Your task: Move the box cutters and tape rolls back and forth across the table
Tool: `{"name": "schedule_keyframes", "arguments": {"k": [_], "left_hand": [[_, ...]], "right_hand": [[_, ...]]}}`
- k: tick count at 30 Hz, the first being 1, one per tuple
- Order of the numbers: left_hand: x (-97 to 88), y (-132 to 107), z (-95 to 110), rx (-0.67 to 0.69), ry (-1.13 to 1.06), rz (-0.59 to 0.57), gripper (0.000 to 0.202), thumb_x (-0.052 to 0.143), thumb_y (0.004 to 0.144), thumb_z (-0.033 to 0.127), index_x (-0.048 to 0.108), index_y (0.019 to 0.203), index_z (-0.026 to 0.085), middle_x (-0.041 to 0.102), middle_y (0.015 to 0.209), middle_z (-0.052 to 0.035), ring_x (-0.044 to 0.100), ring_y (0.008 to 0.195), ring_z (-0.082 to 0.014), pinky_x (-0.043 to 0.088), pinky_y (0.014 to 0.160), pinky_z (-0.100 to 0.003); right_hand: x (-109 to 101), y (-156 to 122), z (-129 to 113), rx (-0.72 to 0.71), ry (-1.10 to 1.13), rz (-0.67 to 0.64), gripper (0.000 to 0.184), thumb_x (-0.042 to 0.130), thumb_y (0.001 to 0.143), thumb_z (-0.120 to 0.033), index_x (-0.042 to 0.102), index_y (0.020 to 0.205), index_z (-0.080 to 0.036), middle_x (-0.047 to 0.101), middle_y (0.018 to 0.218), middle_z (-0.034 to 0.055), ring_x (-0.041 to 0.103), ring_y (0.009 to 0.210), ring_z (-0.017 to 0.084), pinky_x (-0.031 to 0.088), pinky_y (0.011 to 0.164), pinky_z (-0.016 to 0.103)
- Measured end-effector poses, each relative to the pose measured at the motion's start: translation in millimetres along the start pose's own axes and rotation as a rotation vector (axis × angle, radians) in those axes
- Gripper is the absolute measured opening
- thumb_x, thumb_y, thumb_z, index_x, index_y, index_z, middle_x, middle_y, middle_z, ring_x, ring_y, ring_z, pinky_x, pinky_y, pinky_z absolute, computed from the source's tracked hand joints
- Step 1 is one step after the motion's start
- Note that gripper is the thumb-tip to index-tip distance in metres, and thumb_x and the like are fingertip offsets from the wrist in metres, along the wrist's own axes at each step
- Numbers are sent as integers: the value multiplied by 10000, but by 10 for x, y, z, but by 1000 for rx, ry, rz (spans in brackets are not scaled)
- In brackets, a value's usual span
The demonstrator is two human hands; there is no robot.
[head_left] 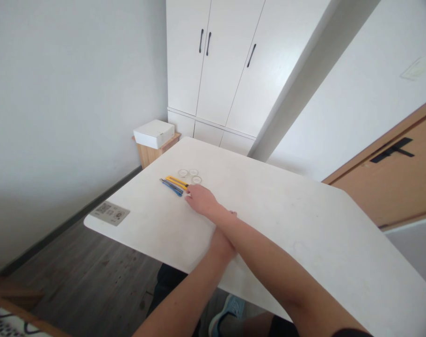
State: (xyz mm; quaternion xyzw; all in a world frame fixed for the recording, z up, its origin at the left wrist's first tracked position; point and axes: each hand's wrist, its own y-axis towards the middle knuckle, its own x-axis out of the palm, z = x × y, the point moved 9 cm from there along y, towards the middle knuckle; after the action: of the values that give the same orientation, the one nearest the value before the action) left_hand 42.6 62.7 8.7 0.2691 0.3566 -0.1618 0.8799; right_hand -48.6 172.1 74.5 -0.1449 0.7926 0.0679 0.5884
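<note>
My right hand (200, 199) reaches to the left across the white table (269, 206). Its fingers are closed at the near end of a yellow utility knife (176, 182), which lies on the tabletop. Beside that knife, on its near side, is a blue utility knife (171, 187). Three small clear rings, which look like rolls of transparent tape (196, 179), lie just beyond the knives. Under my crossing right forearm rests my left hand (233, 213); only a bit of its fingers shows, so their pose is hidden.
A grey label with a printed code (111, 213) sticks to the table's left corner. Past the far left edge, a white box (154, 133) stands on a wooden stand (148, 154). White cupboards (230, 70) rise behind; a wooden door (402, 168) is at right.
</note>
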Motion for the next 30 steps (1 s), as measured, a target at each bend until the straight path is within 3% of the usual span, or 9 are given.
{"name": "schedule_keyframes", "arguments": {"k": [3, 8, 12, 15, 19, 23, 30], "left_hand": [[-79, 49, 109, 26, 33, -17, 432, 473, 918, 161, 597, 1330, 119, 611, 1372, -189, 533, 1312, -334, 381, 1138, -533], [-168, 83, 237, 68, 185, -44, 362, 481, 918, 138, 669, 1226, 120, 626, 1333, -186, 532, 1308, -285, 364, 1155, -472], [-179, 71, 241, 63, 256, -38, 361, 453, 968, 182, 647, 1268, 129, 625, 1351, -165, 542, 1301, -258, 382, 1139, -449], [-165, 64, 249, 72, 272, -46, 363, 460, 979, 209, 650, 1273, 116, 622, 1361, -178, 546, 1300, -261, 378, 1142, -447], [-154, 68, 242, 76, 326, -48, 379, 467, 986, 252, 650, 1291, 122, 603, 1390, -189, 528, 1323, -275, 381, 1142, -453], [-167, 68, 222, 68, 424, -27, 394, 465, 992, 306, 656, 1299, 150, 565, 1438, -188, 489, 1366, -314, 339, 1168, -500], [-155, 59, 213, 84, 511, -53, 448, 433, 1005, 373, 635, 1335, 149, 539, 1460, -203, 495, 1362, -338, 385, 1131, -506]], "right_hand": [[-200, -460, 519, 33, 147, 119, 176, 548, 932, -263, 688, 1014, -197, 724, 1044, 77, 659, 983, 196, 488, 903, 325], [-363, -1612, 1779, 279, 241, 416, 275, 484, 913, -346, 682, 1065, -232, 719, 1075, 92, 680, 978, 219, 544, 878, 370], [-282, -2613, 2614, 451, 153, 439, 380, 481, 887, -519, 690, 1104, -287, 708, 1191, 105, 672, 1101, 289, 572, 898, 451], [-252, -3216, 3008, 540, 71, 411, 466, 487, 880, -572, 670, 1198, -284, 649, 1345, 107, 604, 1244, 312, 533, 997, 487], [-230, -3618, 3138, 583, -64, 400, 632, 448, 925, -600, 582, 1375, -176, 533, 1487, 150, 442, 1414, 318, 357, 1168, 521], [-167, -3638, 3016, 605, -204, 376, 691, 377, 980, -603, 512, 1456, -121, 457, 1542, 188, 380, 1449, 332, 283, 1184, 556], [-138, -3696, 2956, 532, -228, 234, 713, 361, 989, -633, 445, 1528, -174, 392, 1593, 160, 342, 1473, 311, 262, 1184, 531]]}}
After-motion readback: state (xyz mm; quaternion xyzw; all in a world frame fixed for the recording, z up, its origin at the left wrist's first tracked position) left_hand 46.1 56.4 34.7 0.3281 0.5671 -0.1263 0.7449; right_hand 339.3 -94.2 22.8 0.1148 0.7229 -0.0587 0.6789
